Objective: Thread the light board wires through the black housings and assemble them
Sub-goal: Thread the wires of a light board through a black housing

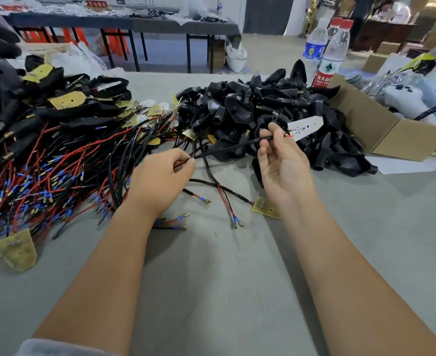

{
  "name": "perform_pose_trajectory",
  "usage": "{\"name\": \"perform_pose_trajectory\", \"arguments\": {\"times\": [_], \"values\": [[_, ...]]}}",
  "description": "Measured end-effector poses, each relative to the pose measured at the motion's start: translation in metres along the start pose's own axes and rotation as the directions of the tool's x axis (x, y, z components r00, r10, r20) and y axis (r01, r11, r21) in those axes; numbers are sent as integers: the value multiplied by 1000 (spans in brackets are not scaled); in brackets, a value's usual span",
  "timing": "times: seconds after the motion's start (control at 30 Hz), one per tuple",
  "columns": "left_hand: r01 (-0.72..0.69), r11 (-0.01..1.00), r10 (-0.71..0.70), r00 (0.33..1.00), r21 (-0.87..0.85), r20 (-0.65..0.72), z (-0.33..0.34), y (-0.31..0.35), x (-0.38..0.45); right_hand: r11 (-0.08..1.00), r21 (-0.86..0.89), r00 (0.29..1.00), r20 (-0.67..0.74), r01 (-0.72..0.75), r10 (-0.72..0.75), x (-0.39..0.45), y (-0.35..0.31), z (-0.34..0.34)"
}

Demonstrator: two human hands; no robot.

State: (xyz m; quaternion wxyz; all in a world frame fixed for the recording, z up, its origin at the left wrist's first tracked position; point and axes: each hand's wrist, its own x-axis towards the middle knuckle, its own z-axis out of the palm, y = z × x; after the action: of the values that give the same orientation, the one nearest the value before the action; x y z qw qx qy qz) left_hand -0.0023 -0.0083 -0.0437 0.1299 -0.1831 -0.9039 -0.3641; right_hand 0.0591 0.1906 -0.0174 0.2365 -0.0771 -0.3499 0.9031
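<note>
While both hands [283, 163] pinch one wire [227, 148], housings [250, 109] crowd behind, seemingly touching.

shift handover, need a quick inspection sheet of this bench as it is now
surface: grey table, bare in front.
job's things: white light board held up by its wire; black housings heaped behind.
clutter: cardboard box, water bottles.
hands: left hand pinches the wire; right hand pinches it near the board.
cables: wired boards piled at left.
surroundings: dark table beyond.
</note>
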Motion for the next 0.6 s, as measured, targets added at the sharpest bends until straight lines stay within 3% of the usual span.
{"name": "perform_pose_trajectory", "arguments": {"times": [0.17, 0.3, 0.37, 0.5, 0.6], "values": [[-75, 997, 75, 997, -15, 27, 1, 8, -1, 959, -282, 980, 193, 21, 36, -6, 6, 1], [-205, 979, 205, 977, -14, 54, 6, 27, -7, 795, -601, 950, 289, 83, 120, -13, 18, 5], [-224, 974, 221, 971, 31, 89, 8, 31, -8, 723, -678, 949, 299, 133, 105, -14, 20, 6], [-161, 986, 155, 981, 43, 113, 6, 24, -7, 705, -674, 975, 167, 221, -147, -11, 15, 6], [-156, 986, 149, 982, 58, 113, 4, 22, -6, 606, -753, 945, 63, 257, -322, -8, 13, 2]]}}
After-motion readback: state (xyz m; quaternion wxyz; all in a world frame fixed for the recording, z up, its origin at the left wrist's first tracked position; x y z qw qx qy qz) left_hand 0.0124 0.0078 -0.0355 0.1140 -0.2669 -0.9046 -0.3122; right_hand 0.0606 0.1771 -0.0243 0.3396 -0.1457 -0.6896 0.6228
